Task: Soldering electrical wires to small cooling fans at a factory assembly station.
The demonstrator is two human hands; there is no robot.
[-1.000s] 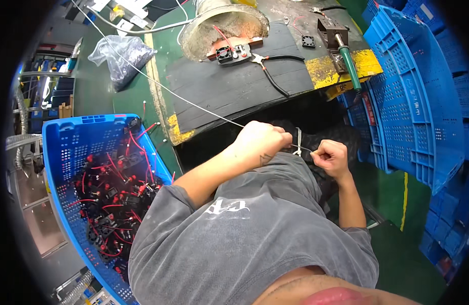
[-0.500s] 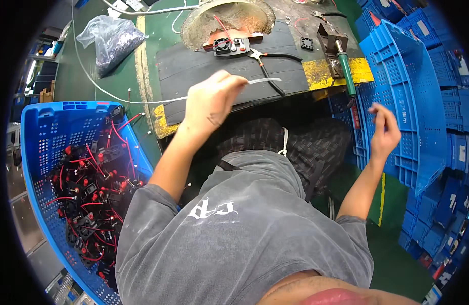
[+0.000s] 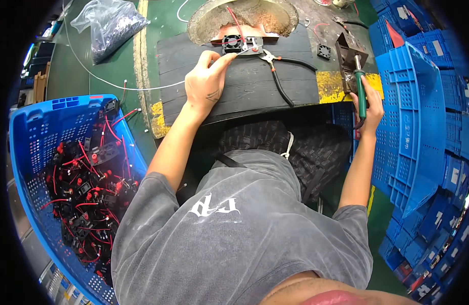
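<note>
My left hand (image 3: 206,81) is closed in a pinch on a thin silvery solder wire (image 3: 117,88), whose free end reaches toward a small black fan (image 3: 232,43) with red-wired terminals (image 3: 253,47) beside it. This part rests on a black board (image 3: 193,63), against a copper-coloured strip (image 3: 270,35). At the right edge of the bench, my right hand (image 3: 372,108) wraps round the green handle of a soldering iron (image 3: 360,89). The iron's metal end still points into a brown metal stand (image 3: 348,53). Pliers (image 3: 275,68) with black-and-orange handles lie spread beside the fan.
A blue crate (image 3: 46,122) full of fan parts with red wires stands at left. Another blue crate (image 3: 422,127) rises close by my right arm. On the bench are a bag (image 3: 110,30) of small dark pieces, a rough bowl-shaped hood (image 3: 204,23) and a loose fan (image 3: 324,51).
My right hand has moved up and left onto the soldering iron's handle and closed round it. My left hand has moved slightly down-left, and the solder wire's end now points toward the fan's terminals.
</note>
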